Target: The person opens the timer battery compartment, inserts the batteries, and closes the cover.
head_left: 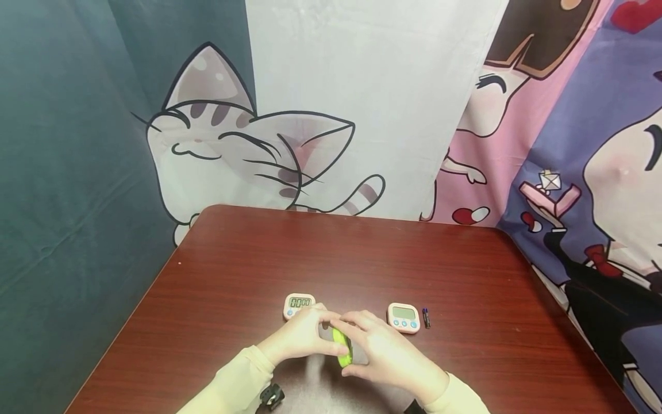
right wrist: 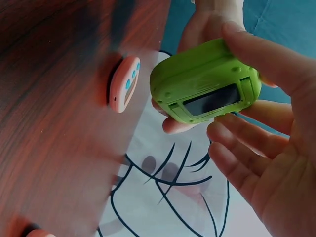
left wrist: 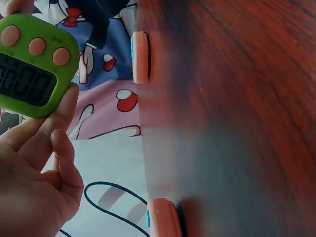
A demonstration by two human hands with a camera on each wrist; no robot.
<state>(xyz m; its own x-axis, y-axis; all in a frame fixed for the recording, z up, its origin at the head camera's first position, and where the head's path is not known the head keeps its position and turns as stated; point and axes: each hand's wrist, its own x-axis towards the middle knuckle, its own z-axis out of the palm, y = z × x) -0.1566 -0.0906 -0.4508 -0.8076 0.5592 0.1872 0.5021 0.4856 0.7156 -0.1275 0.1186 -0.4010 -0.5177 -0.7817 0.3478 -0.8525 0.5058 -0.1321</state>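
Cartoon drapes back a red-brown worktop [head_left: 233, 259]; low at frame centre, left hand [head_left: 297, 336] and right hand [head_left: 385, 353] clamp their fingers on a green timer [head_left: 342, 347] between two pink timers [head_left: 299, 305].

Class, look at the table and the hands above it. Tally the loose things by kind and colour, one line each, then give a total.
Green timer, held by the left hand and right hand: 1
Pink timers, one at left and one at right, on the table: 2
Small dark battery beside the right pink timer: 1
Total: 4
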